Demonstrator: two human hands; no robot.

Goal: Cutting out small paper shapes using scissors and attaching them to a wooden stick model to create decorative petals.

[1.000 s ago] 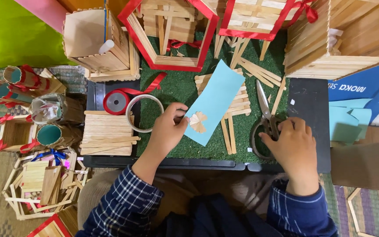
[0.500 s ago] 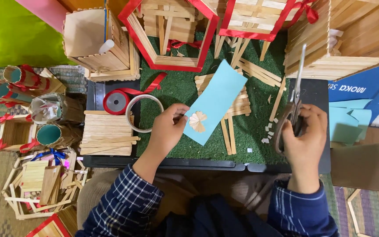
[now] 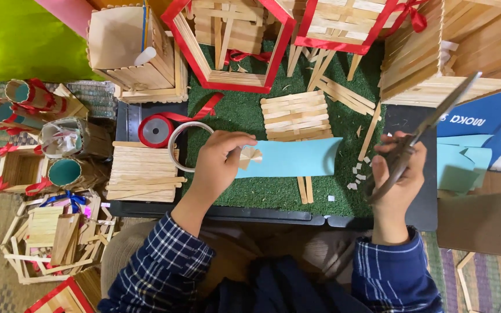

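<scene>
The left hand [image 3: 218,162] pinches the near end of a light blue paper strip [image 3: 290,161] between thumb and fingers, together with a small tan fan-shaped piece [image 3: 251,156] pressed against the paper at the fingertips; the strip runs out toward three o'clock across the green turf mat [image 3: 244,119], over a raft of flat wooden sticks [image 3: 297,113] that shows at its twelve o'clock edge. The right hand [image 3: 398,174] is closed through the handles of a pair of scissors [image 3: 430,124], whose blades point up toward one o'clock and look nearly shut, well apart from the paper. Small white paper scraps [image 3: 356,174] lie on the mat between the strip and that hand. At nine o'clock of the left hand sits a clear tape ring [image 3: 180,145], touching a red ribbon spool [image 3: 155,130], and below them a stack of stick panels [image 3: 141,173]. At twelve o'clock stand a red-edged hexagonal stick frame [image 3: 227,43] and, toward two o'clock, an open stick box [image 3: 453,49]
</scene>
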